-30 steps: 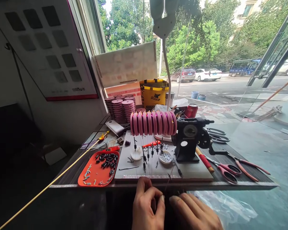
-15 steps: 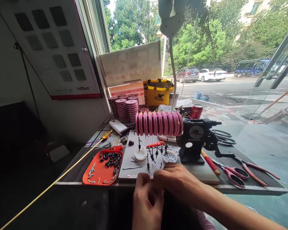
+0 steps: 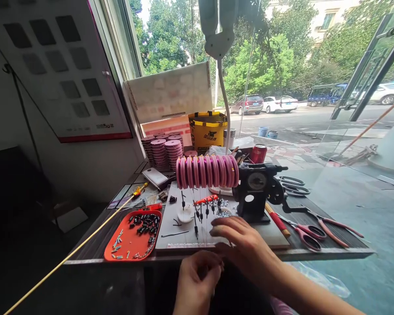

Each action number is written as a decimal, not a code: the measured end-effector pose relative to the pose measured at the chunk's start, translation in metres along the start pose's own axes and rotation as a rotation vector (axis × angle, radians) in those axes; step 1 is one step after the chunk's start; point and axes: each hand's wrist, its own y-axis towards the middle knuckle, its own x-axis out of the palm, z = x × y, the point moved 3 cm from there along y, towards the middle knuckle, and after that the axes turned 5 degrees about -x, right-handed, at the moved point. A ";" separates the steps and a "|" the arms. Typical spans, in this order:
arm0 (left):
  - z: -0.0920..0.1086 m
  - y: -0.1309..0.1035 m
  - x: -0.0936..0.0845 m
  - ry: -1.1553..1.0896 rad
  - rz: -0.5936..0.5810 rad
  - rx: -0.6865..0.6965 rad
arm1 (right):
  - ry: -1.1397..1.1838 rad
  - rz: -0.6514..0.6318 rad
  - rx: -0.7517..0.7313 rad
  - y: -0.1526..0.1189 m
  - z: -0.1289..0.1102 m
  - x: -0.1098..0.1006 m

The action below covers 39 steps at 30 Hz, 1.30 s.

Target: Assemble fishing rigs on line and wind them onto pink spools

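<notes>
My left hand (image 3: 198,280) is closed in a pinch below the front edge of the table; what its fingertips hold is too small to name. Just right of it, my right hand (image 3: 238,236) reaches over the edge with fingers bent, partly covering the bowl of small beads (image 3: 223,213). Whether it grips anything is hidden. Above both hands, a row of pink spools (image 3: 206,171) sits on a black hand-cranked winder (image 3: 254,192). Thin lines with black pieces (image 3: 196,231) hang from the spools over a white board (image 3: 170,240).
An orange tray (image 3: 126,238) with black parts lies at left, near a yellow rod (image 3: 68,255). To the right are red-handled scissors (image 3: 310,234), pliers (image 3: 331,232) and black scissors (image 3: 293,186). Stacked pink spools (image 3: 174,153) and a yellow bag (image 3: 208,131) stand behind.
The view has shifted, moving the table's things left in the picture. My hands have come apart slightly, and the right one's fingers have spread and lifted from the left.
</notes>
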 end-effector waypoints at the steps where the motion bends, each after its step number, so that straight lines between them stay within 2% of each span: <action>1: -0.006 0.000 0.002 -0.160 -0.048 -0.194 | -0.049 0.068 -0.090 -0.009 -0.003 -0.005; 3: -0.013 -0.001 0.007 -0.417 -0.115 -0.480 | -0.127 0.117 -0.240 -0.029 -0.008 -0.010; 5: -0.015 -0.003 0.010 -0.564 -0.144 -0.620 | -0.181 0.057 -0.331 -0.045 -0.011 -0.009; 8: -0.017 -0.005 0.014 -0.641 -0.166 -0.694 | -0.223 -0.033 -0.415 -0.055 -0.014 -0.003; 11: -0.020 -0.006 0.015 -0.663 -0.167 -0.717 | -0.240 -0.011 -0.471 -0.055 -0.016 0.000; 14: -0.022 -0.005 0.015 -0.644 -0.151 -0.708 | -0.230 0.002 -0.460 -0.054 -0.016 0.003; 16: -0.020 -0.003 0.015 -0.506 -0.167 -0.600 | -0.199 0.017 -0.422 -0.056 -0.016 0.006; 17: -0.018 -0.002 0.014 -0.378 -0.156 -0.479 | -0.175 0.036 -0.396 -0.057 -0.016 0.007; 20: -0.002 -0.004 0.011 0.109 -0.031 0.031 | -0.041 0.089 -0.307 -0.055 -0.020 0.007; 22: 0.005 -0.008 0.011 0.308 0.054 0.233 | 0.123 0.028 -0.179 -0.045 -0.021 0.004; 26: 0.008 -0.011 0.007 0.372 0.089 0.287 | 0.464 -0.113 0.247 -0.013 -0.013 -0.002; 29: 0.010 -0.011 0.002 0.422 0.154 0.371 | 0.710 -0.176 0.445 0.009 -0.003 0.003; 31: 0.010 -0.011 0.000 0.493 0.199 0.475 | 0.833 -0.249 0.529 0.020 0.003 0.012; 33: 0.010 -0.012 -0.001 0.571 0.239 0.591 | 0.862 -0.316 0.590 0.026 0.009 0.019; 36: 0.008 -0.014 -0.001 0.669 0.268 0.729 | 0.820 -0.363 0.596 0.031 0.013 0.023; 39: 0.007 -0.015 0.000 0.743 0.237 0.801 | 0.775 -0.391 0.590 0.034 0.012 0.020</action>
